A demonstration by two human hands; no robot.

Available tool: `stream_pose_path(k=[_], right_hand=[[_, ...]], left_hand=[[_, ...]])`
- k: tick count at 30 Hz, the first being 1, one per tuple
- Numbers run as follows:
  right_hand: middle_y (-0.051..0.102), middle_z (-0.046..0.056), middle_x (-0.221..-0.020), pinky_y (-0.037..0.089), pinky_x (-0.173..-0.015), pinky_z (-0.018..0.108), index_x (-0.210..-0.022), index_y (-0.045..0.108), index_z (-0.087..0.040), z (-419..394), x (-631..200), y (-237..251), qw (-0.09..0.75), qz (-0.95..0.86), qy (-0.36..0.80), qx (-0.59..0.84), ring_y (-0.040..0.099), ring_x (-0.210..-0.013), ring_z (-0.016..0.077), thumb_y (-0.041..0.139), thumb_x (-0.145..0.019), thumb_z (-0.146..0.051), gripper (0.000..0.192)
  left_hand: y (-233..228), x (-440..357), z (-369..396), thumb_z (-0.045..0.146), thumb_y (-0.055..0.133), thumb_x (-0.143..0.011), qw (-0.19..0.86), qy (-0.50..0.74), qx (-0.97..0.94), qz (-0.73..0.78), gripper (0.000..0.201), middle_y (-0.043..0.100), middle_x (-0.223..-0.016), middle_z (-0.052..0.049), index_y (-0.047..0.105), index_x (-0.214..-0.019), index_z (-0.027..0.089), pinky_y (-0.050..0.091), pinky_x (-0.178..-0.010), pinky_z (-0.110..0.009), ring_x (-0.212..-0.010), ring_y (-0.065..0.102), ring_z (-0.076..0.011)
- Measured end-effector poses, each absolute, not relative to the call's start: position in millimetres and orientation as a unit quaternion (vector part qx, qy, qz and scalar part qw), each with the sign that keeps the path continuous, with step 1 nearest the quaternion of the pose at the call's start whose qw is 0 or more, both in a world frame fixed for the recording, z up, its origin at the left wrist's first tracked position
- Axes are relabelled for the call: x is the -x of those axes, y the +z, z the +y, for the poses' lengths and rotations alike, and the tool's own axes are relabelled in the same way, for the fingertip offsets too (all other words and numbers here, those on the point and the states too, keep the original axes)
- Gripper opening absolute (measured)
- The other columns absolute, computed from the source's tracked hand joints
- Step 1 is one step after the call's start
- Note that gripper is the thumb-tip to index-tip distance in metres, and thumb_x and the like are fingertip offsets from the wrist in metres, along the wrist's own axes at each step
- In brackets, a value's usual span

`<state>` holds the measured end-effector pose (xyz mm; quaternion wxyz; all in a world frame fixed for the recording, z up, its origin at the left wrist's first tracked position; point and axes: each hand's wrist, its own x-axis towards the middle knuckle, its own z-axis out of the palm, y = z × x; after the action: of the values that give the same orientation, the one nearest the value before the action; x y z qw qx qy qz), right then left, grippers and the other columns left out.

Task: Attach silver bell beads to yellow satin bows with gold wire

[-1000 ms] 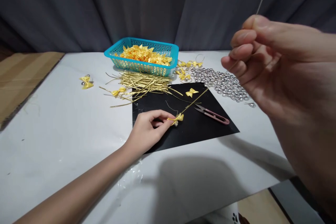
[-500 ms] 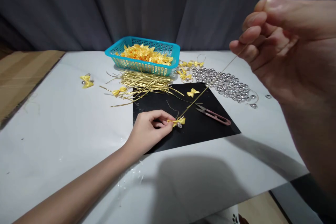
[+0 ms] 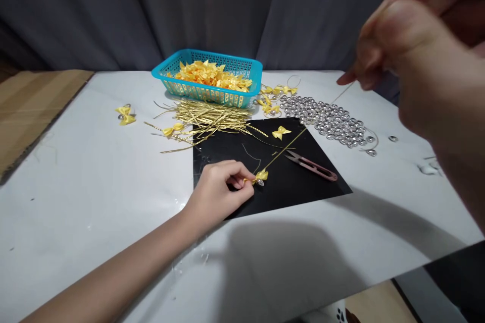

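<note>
The left hand (image 3: 217,186) pinches a yellow ribbon bow (image 3: 260,176) on the black mat (image 3: 303,186). The right hand (image 3: 413,55), raised, pinches its gold thread (image 3: 288,144) taut.

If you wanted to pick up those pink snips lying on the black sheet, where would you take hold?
Probably at the pink handle end of the snips, coming straight down from above. They lie flat on the black sheet, the blades point toward the gold cord, and the handle end points away with bare sheet around it, clear of the left hand.
</note>
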<state>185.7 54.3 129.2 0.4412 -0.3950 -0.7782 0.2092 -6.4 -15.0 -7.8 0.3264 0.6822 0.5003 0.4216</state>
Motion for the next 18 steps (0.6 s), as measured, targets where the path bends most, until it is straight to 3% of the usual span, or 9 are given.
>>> stream_pose_path(k=[3,5,9,13,18], right_hand=[[0.059,-0.002,-0.076,0.033,-0.059,0.029,-0.091,0.057,-0.022,63.7,-198.9,119.5,0.266,-0.875,-0.147,0.377,0.053,-0.066,0.0076,0.041,-0.091,-0.036,0.022],[0.059,-0.002,-0.07,0.03,-0.055,0.028,-0.092,0.056,-0.022,71.2,-211.1,113.3,0.195,-0.893,-0.217,0.343,0.051,-0.058,0.0066,0.031,-0.092,-0.04,0.03],[0.055,0.001,-0.062,0.025,-0.049,0.028,-0.089,0.055,-0.021,79.0,-236.6,109.4,0.122,-0.906,-0.262,0.31,0.044,-0.05,0.0075,0.02,-0.093,-0.046,0.043],[0.056,0.002,-0.064,0.025,-0.049,0.028,-0.089,0.055,-0.021,81.4,-248.7,108.6,0.108,-0.904,-0.291,0.296,0.043,-0.053,0.0077,0.021,-0.093,-0.047,0.043],[0.056,-0.001,-0.063,0.03,-0.048,0.025,-0.085,0.052,-0.022,81.5,-239.3,93.1,0.138,-0.925,-0.109,0.337,0.044,-0.048,0.0063,0.037,-0.088,-0.037,0.021]], left_hand=[[-10.1,6.4,-16.7,0.004,0.055,-0.07,0.237,0.407,-0.748,0.468,0.014,0.061,-0.061,0.0,0.064,-0.069,0.015,0.045,-0.051,-0.021,-0.054,0.056,-0.0105],[-11.9,5.6,-17.4,0.005,0.053,-0.074,0.168,0.398,-0.789,0.436,0.014,0.061,-0.061,-0.001,0.062,-0.07,0.015,0.045,-0.054,-0.023,-0.056,0.055,-0.0121],[-15.3,4.3,-17.2,0.007,0.05,-0.081,0.059,0.384,-0.842,0.375,0.019,0.062,-0.061,-0.004,0.059,-0.066,0.014,0.045,-0.057,-0.026,-0.057,0.052,-0.0138],[-17.1,5.7,-16.6,0.008,0.048,-0.083,0.027,0.369,-0.854,0.365,0.023,0.061,-0.062,-0.005,0.056,-0.063,0.015,0.045,-0.059,-0.026,-0.059,0.052,-0.0139],[-13.8,8.1,-17.2,0.008,0.046,-0.077,0.102,0.315,-0.856,0.398,0.018,0.054,-0.058,0.0,0.055,-0.065,0.017,0.04,-0.054,-0.025,-0.057,0.049,-0.0139]])
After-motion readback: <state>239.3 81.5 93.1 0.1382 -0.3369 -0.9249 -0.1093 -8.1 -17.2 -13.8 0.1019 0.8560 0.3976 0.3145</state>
